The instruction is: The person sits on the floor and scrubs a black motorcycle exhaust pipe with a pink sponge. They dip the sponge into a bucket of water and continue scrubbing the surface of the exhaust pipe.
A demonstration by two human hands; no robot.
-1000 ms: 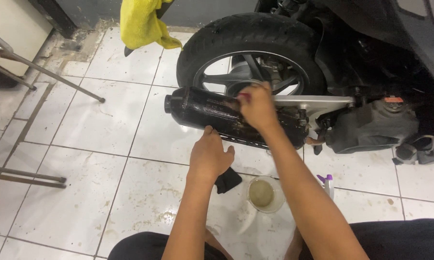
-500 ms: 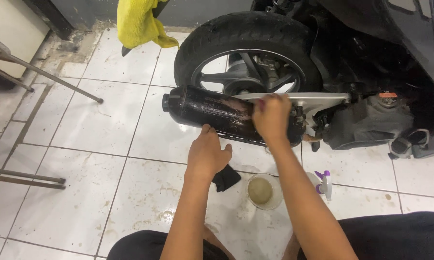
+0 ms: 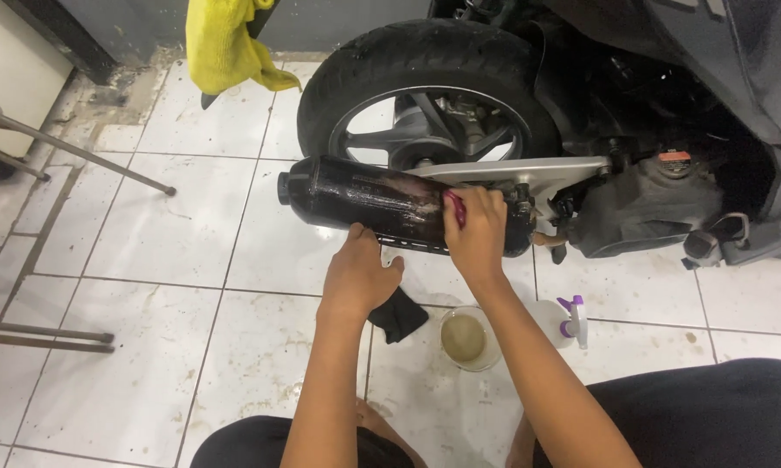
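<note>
Gripping a small pink scrubber (image 3: 453, 208), my right hand (image 3: 477, 232) presses it on the black exhaust muffler (image 3: 382, 201), which sits at 12 o'clock from my knees, just under the scooter's rear wheel (image 3: 425, 87). My left hand (image 3: 356, 277) is loosely curled, fingertips on the muffler's underside, black cloth (image 3: 399, 314) beneath it. Murky-water bowl (image 3: 466, 338) at 6 o'clock of my right hand, spray bottle (image 3: 563, 319) beside it
</note>
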